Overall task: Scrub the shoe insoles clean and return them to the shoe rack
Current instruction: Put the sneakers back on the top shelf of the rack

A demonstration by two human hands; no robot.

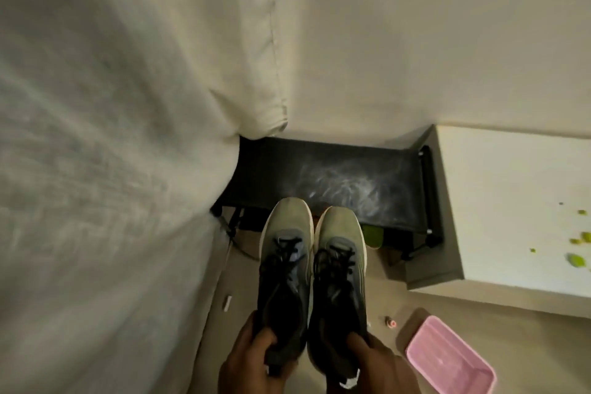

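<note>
Far left, a big pale curtain (112, 137) fills the frame, its hem hanging over the left end of the shoe rack (335, 176). The rack is a low black frame with a dark fabric top shelf, dusty with whitish scuffs, nothing resting on the shelf part that shows. Below it on the tan floor (361, 304) lies a small white scrap (227, 302). Centre: left hand (246, 358) grips the heel of the left sneaker (284, 269), fingers curled over the collar rim, thumb on the outside. Right hand (380, 361) grips the heel of the right sneaker (340, 275) the same way, fingers clamped on the heel edge. Both shoes are off the floor, side by side and touching, toes pointing at the rack's front edge, pale green toes, black laces. Insoles: cannot tell, shoe openings are dark and partly covered by the hands, so whether they are in or scrubbed is not visible. Something green (372, 235) sits under the rack's lower level, unclear. Right: small pink-ringed cap (390, 323) on the floor, a pink plastic tub (451, 358), a white cabinet top (511, 201) with green crumbs (579, 240). Judgement: either fetching the pair or putting it back; no brush or water in view; shoes not yet on the shelf.
</note>
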